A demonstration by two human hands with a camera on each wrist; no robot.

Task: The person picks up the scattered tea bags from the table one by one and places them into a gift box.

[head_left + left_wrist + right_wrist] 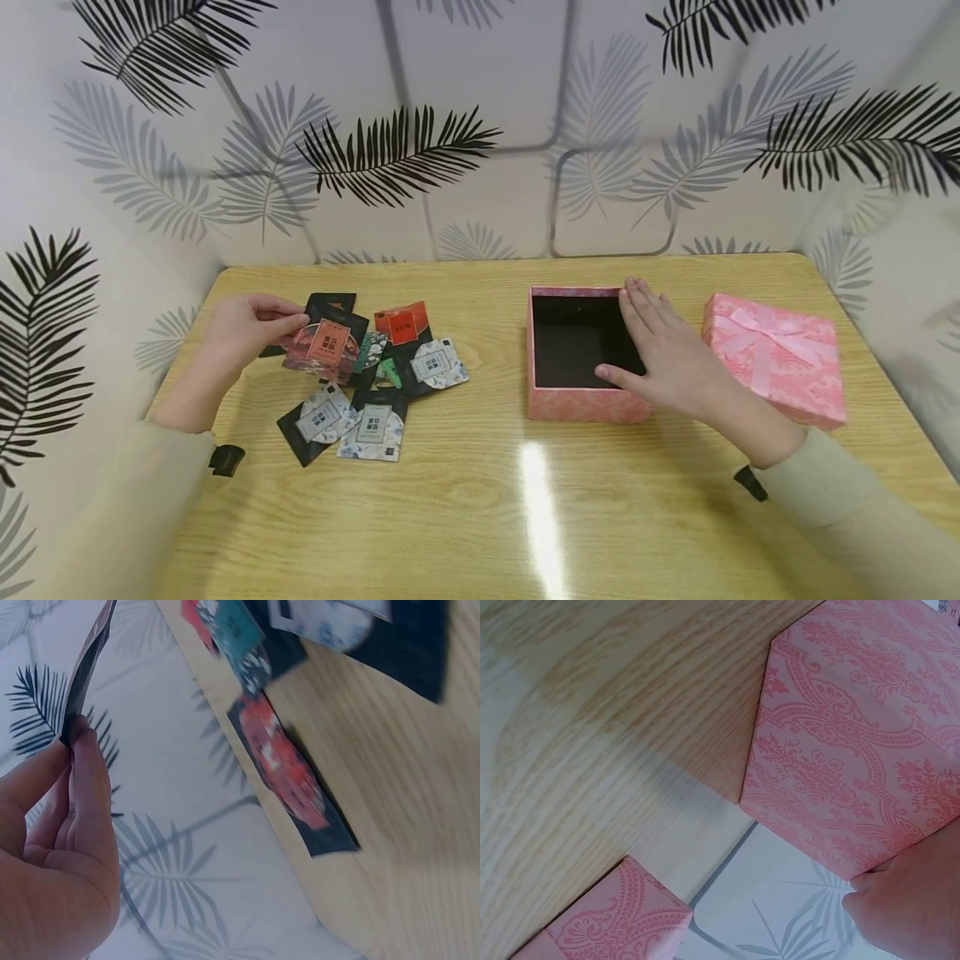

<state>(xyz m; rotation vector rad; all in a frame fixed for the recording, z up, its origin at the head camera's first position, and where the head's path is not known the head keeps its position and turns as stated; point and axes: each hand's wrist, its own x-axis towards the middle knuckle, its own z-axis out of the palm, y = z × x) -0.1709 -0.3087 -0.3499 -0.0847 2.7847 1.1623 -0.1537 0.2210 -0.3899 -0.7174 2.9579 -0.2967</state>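
Head view showed the left hand lifted a little above the wooden table, pinching a small flat packet between the thumb and the fingers. This held packet was dark at the edges, with a reddish picture and an orange square label in the middle. It hung over the back left part of the pile of packets, close to the left edge of the table. In the left wrist view the same packet was seen from its thin edge, so it looked like a dark strip, and the fingertips closed on its lower corner.

The pile had several similar packets lying flat and partly overlapping: some black, some with a grey-white flower pattern and a square label, one orange-red, one with green. In the left wrist view one more red and black packet lay near the table edge.

The right hand rested with straight, relaxed fingers on the right wall of the open pink box, gripping nothing. The box had a pink patterned outside and a black inside. The pink lid, with a ribbon bow on top, lay just to the right of the box.
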